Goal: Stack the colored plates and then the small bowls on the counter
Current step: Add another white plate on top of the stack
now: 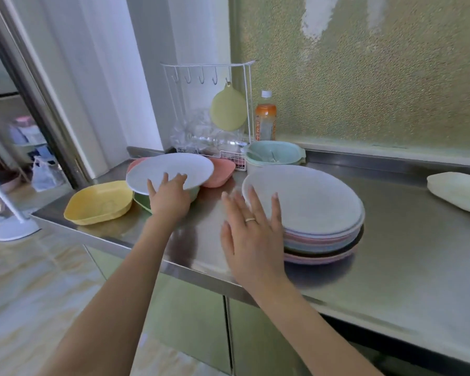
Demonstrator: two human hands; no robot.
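A stack of several pastel plates (310,207) stands on the steel counter (391,253), a pale plate on top. My right hand (251,229) is open, fingers spread, against the stack's left rim. My left hand (170,195) grips the near edge of a pale blue plate (171,169), which is raised above the small bowls. Under it sit a green bowl (141,200) and a pink bowl (220,172). A yellow bowl (98,202) rests at the counter's left end.
A stack of mint containers (272,156) stands behind the plates, beside a white wire rack (209,109) with a hanging green pad and an orange-labelled bottle (265,120). A pale dish (459,189) lies far right. The counter edge runs just below my hands.
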